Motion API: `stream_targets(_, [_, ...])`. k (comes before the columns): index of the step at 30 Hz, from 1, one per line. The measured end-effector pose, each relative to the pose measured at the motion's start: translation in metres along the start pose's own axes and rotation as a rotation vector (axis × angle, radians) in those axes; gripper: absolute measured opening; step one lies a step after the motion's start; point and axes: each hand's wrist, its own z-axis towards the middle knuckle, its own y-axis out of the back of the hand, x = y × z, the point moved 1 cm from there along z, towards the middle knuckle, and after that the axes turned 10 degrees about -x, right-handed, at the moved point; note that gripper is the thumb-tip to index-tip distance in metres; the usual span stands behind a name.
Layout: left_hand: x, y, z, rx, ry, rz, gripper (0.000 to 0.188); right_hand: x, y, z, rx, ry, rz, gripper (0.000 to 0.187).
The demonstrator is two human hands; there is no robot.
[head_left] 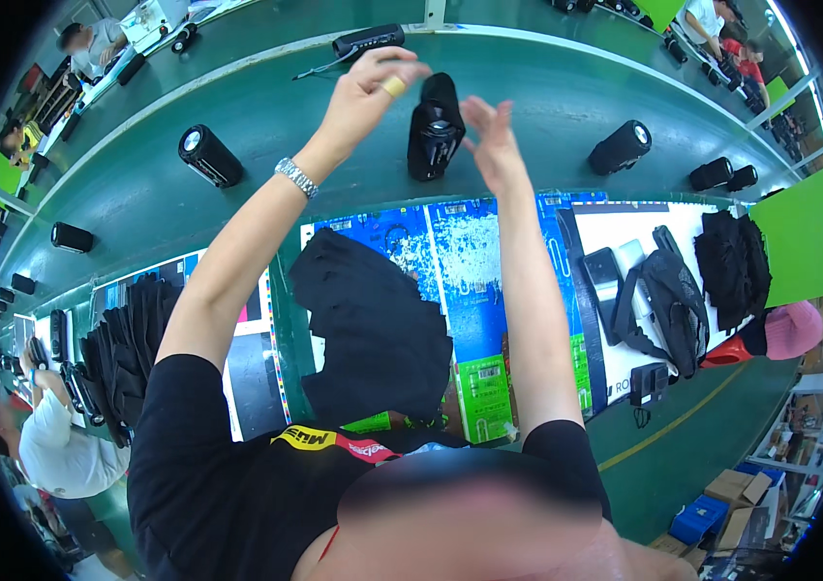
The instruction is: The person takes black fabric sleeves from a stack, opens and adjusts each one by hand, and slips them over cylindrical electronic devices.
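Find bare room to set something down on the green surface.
The green surface is free between the right hand and the next cylinder rightward, and between the left hand and the next cylinder leftward. Crowding lies between the hands, at the black item, and nearer the body, at the black cloth.

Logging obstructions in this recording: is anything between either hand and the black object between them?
Nothing visible is. The left hand and right hand are close on either side of the black object; the black cloth lies lower in the picture, outside both gaps.
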Motion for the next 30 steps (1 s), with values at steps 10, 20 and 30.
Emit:
stream_targets(10, [0.029,-0.091,-0.026,-0.487,0.717,-0.736,0.041,0.006,-0.048,0.036,-0.09,0.054,-0.006,0.082])
stream_targets(20, [0.065,-0.121,-0.046,-0.602,0.868,-0.785,0.049,-0.046,-0.012,0.035,-0.253,-0.244,0.312,0.024])
stream_targets(30, [0.051,-0.118,-0.044,-0.406,0.871,-0.249,0.043,-0.055,0.018,0.052,-0.395,-0.066,0.224,0.031])
